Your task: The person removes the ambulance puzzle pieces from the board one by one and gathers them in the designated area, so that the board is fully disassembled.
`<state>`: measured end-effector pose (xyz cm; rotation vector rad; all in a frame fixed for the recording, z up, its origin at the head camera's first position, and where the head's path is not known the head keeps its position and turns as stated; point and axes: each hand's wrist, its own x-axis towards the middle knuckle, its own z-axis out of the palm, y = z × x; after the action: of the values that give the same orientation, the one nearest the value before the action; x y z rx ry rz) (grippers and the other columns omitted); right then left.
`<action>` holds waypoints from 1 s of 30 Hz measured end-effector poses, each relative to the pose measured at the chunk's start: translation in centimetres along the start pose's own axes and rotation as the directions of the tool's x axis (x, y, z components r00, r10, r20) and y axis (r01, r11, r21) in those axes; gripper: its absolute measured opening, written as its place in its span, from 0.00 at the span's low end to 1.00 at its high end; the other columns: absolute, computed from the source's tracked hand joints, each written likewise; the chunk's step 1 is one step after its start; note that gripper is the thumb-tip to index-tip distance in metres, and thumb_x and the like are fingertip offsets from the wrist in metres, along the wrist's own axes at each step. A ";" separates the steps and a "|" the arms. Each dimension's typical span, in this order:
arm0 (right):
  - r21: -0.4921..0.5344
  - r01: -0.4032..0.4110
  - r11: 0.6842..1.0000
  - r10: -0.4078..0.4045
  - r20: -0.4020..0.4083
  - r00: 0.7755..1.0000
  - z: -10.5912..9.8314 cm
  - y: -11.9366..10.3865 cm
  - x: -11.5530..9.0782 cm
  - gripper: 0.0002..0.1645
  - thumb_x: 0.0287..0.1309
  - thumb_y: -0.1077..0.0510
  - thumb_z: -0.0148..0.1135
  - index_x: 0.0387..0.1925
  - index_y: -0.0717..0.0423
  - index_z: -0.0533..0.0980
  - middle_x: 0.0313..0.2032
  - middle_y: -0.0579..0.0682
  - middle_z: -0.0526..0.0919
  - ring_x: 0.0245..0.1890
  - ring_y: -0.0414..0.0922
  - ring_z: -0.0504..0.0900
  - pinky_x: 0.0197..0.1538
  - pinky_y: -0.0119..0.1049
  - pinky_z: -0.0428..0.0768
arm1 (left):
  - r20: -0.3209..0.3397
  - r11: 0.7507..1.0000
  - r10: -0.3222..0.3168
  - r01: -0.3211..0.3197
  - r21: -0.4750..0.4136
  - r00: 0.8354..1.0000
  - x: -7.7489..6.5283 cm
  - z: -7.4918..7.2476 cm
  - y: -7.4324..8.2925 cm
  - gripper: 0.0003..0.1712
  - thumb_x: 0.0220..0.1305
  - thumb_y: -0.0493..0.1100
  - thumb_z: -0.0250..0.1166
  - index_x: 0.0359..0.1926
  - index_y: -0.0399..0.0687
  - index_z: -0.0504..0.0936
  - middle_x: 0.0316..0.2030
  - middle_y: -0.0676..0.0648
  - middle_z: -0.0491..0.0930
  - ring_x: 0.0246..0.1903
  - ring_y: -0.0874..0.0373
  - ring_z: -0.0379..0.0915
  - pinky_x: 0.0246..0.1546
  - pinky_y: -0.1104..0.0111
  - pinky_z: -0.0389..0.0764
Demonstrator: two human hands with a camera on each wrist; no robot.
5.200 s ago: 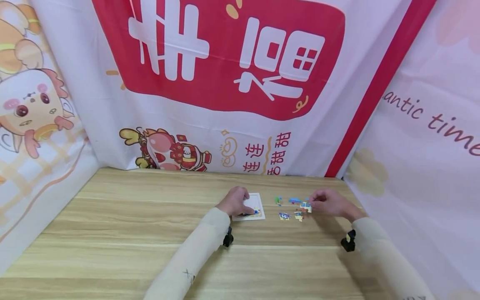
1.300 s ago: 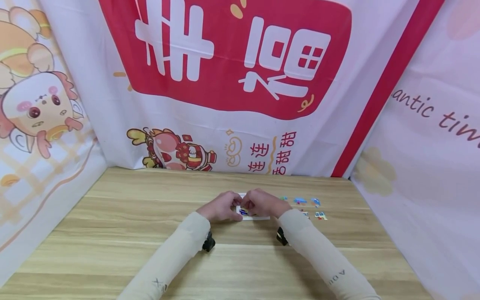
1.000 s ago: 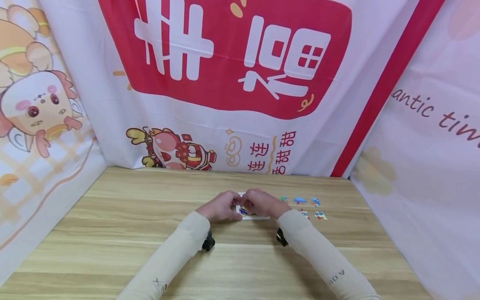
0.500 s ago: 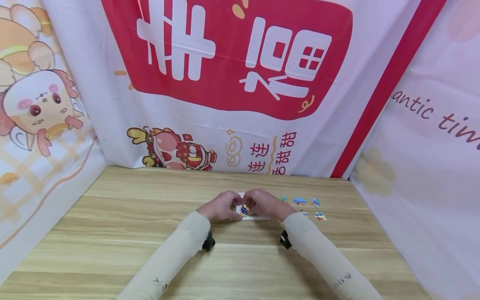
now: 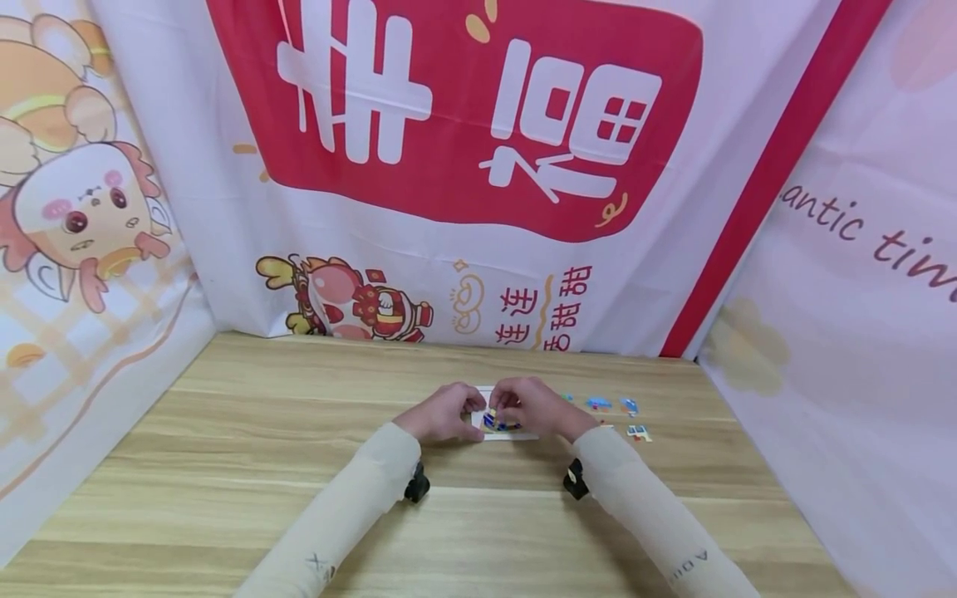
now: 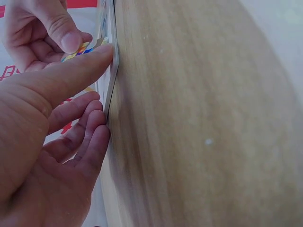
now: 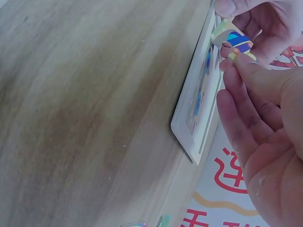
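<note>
A small jigsaw board with a white rim [image 7: 182, 124] lies on the wooden table, part of its blue-and-yellow picture showing inside. My left hand [image 5: 447, 413] holds the board's left side, thumb at the near corner and curled fingers along the edge. Between the thumb and fingertips of my right hand [image 5: 532, 407] is a jigsaw piece [image 7: 240, 43] with a blue, purple and orange print. That piece is tilted up over the left part of the board, close to the left thumb. My right hand hides much of the board in the head view.
Right of the board lie several loose jigsaw pieces, among them a blue one [image 5: 599, 404], another blue one [image 5: 630, 406] and a pale one with blue squares [image 5: 639, 432]. A printed cloth [image 5: 478, 282] hangs along the table's back edge.
My right hand has come from the loose pieces on the right to the board. In the last second it shifts slightly right, uncovering more of the picture. My left hand stays on the board.
</note>
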<state>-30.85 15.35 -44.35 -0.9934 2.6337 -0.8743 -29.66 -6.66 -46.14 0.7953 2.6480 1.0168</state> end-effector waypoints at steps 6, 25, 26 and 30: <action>0.083 -0.039 0.996 0.040 -0.012 0.999 -0.4 0.4 -0.6 0.03 0.69 0.65 0.67 0.42 0.55 0.81 0.36 0.46 0.86 0.39 0.38 0.83 0.45 0.30 0.84 | -0.002 1.000 -0.001 0.001 0.001 1.000 -0.1 0.0 0.0 0.29 0.54 0.39 0.82 0.55 0.35 0.84 0.49 0.42 0.85 0.50 0.51 0.81 0.61 0.55 0.82; 0.120 -0.143 0.982 0.140 0.028 0.990 -5.1 3.6 -6.6 0.05 0.72 0.60 0.64 0.46 0.56 0.81 0.40 0.50 0.87 0.39 0.41 0.83 0.45 0.32 0.83 | 0.012 0.998 -0.056 0.056 -0.008 0.998 -0.3 -0.1 0.3 0.30 0.57 0.39 0.81 0.58 0.36 0.83 0.53 0.43 0.84 0.54 0.51 0.79 0.65 0.55 0.81; 0.128 -0.153 0.980 0.148 0.046 0.988 -5.4 3.9 -7.2 0.05 0.72 0.61 0.64 0.46 0.56 0.81 0.40 0.51 0.87 0.39 0.42 0.83 0.43 0.33 0.83 | 0.011 0.998 -0.057 0.057 -0.007 0.998 -0.3 -0.1 0.4 0.30 0.57 0.39 0.81 0.58 0.36 0.83 0.53 0.43 0.84 0.54 0.51 0.79 0.65 0.55 0.80; 0.164 -0.196 0.967 0.177 0.125 0.976 -6.7 4.8 -9.2 0.05 0.71 0.63 0.64 0.46 0.59 0.81 0.39 0.54 0.87 0.38 0.44 0.82 0.41 0.36 0.84 | 0.015 0.998 -0.066 0.066 -0.018 0.998 -0.4 -0.1 0.6 0.30 0.57 0.40 0.81 0.59 0.37 0.82 0.53 0.42 0.84 0.55 0.51 0.79 0.66 0.55 0.80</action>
<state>-28.94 27.35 -42.07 -0.7149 2.4599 -0.9577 -29.13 -6.59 -45.66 0.7035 2.6301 1.0142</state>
